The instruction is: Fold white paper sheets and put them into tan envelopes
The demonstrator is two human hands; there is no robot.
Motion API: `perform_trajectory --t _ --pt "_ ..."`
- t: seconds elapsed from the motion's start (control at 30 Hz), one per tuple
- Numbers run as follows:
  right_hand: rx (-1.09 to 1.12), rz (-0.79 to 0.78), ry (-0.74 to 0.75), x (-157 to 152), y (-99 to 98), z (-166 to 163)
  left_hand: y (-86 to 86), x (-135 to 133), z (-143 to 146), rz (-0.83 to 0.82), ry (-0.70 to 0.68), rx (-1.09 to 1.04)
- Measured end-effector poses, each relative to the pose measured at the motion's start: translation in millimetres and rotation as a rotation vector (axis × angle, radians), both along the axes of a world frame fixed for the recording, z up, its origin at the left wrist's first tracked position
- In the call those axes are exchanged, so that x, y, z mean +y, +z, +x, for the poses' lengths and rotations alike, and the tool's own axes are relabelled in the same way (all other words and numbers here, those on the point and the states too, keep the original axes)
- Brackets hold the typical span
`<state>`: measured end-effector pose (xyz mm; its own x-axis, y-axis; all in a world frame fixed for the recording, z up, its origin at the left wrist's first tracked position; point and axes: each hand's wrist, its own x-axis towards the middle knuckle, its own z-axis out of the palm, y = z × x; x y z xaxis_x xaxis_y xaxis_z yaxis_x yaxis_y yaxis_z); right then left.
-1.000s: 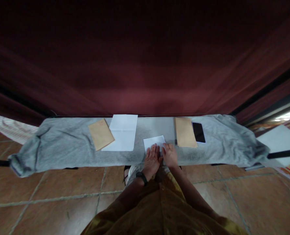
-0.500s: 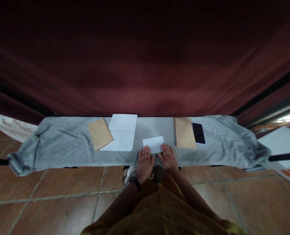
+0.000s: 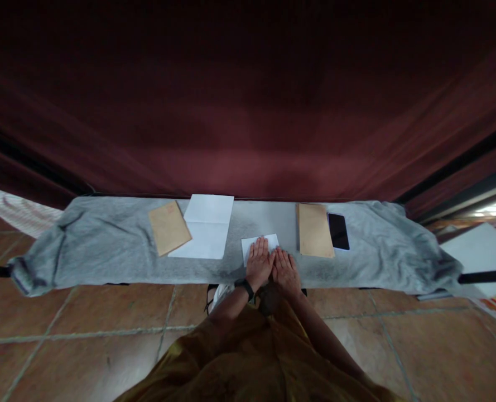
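Note:
A folded sheet of white paper (image 3: 249, 245) lies on the grey cloth in front of me, its lower part covered by my hands. My left hand (image 3: 259, 262), with a dark band on the wrist, rests flat on the paper, fingers stretched out. Close beside it, my right hand (image 3: 286, 271) lies flat with its fingertips at the paper's right edge. Neither hand grips anything. Left of them is a larger creased white sheet (image 3: 209, 226), partly under brown envelopes (image 3: 169, 228). To the right sits a stack of brown envelopes (image 3: 315, 230).
A phone (image 3: 338, 231) lies against the right-hand envelopes. Rumpled grey cloth (image 3: 109, 240) covers the narrow bench or table. A dark red curtain-like surface (image 3: 248, 173) rises behind it. At far right, a white panel (image 3: 482, 251) stands near a dark bar. Tiled floor (image 3: 118, 312) shows below.
My left hand has slid rightward and slightly forward over the folded paper, up against my right hand. The right hand has shifted only slightly.

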<state>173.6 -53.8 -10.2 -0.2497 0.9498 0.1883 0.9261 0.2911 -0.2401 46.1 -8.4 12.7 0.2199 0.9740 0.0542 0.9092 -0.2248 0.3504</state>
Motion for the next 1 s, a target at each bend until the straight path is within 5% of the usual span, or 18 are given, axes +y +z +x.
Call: perform_trajectory --t 0.53,0.73,1.0 --pt "0.120 -0.018 -0.095 17 10.1 -13 -7.3 -9 -44 0.047 0.115 0.126" --pt "0.144 -0.038 0.130 53 17.6 -46 -9.7 -10 -45 0.044 0.082 0.265" --pt "0.054 0.063 0.097 56 0.8 -39 -11.9 -8 -44 0.071 0.105 0.242"
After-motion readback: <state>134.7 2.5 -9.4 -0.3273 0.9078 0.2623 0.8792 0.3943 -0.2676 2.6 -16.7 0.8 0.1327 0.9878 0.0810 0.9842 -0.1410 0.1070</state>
